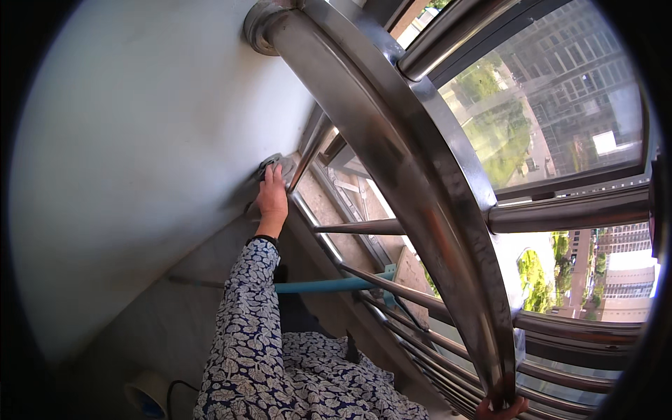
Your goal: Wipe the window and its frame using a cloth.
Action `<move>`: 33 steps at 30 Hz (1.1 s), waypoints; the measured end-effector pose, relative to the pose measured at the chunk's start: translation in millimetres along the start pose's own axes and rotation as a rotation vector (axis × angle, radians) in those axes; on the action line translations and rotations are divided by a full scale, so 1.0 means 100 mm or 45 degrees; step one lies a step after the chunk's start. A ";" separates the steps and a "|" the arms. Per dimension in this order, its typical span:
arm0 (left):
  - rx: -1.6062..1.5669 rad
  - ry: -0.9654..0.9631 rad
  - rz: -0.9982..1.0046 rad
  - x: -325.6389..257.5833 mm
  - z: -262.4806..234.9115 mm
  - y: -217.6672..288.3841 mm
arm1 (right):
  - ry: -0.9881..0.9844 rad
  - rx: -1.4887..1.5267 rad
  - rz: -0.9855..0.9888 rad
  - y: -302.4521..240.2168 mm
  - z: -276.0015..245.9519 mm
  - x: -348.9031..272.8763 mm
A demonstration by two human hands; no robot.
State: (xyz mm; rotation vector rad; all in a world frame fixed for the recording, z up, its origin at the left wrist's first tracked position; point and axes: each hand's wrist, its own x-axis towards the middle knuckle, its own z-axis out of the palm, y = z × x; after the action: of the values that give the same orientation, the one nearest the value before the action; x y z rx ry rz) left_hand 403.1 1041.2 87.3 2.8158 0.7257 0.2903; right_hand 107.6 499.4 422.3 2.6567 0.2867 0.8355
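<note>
My left hand (271,199) reaches forward, its fingers bent over a grey cloth (281,166). The cloth is pressed into the corner where the white wall (140,140) meets the base of the metal railing. My arm wears a dark blue sleeve with a white leaf pattern (245,329). At the lower right, my right hand (500,407) is wrapped round the near end of the wide, shiny steel handrail (420,189). Most of that hand is cut off or behind the rail.
Steel bars (574,210) run out from the handrail. A teal pole (329,285) lies low across the railing's foot. A pale round container (147,393) stands at the lower left. Beyond the railing are a window pane (546,98), trees and tall buildings.
</note>
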 end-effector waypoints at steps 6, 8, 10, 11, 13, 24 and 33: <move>-0.732 0.110 -0.200 -0.13 0.17 -0.37 | -0.030 -0.049 0.006 0.05 0.02 -0.09; -0.807 0.034 -0.244 -0.11 0.19 -0.43 | -0.025 -0.003 -0.010 0.04 0.01 -0.06; -0.481 0.000 -0.141 -0.06 0.04 -0.22 | -0.023 0.020 -0.020 0.03 0.02 -0.07; -0.483 0.003 -0.146 -0.02 -0.07 -0.13 | -0.024 -0.019 -0.025 0.06 0.02 -0.12; -0.247 -0.076 0.188 0.07 -0.20 0.00 | -0.024 -0.061 -0.042 0.06 0.03 -0.18; -0.887 0.021 0.147 -0.26 0.05 -0.19 | -0.105 -0.049 0.044 0.03 -0.02 -0.17; -1.168 0.071 -0.112 -0.82 0.08 -0.17 | -0.113 0.030 0.110 0.01 -0.07 -0.20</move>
State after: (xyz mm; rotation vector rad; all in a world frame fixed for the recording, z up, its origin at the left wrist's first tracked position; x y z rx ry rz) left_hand 327.1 1013.4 64.0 1.9091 0.5299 0.5242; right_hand 87.9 494.2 417.9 2.7359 0.1618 0.7410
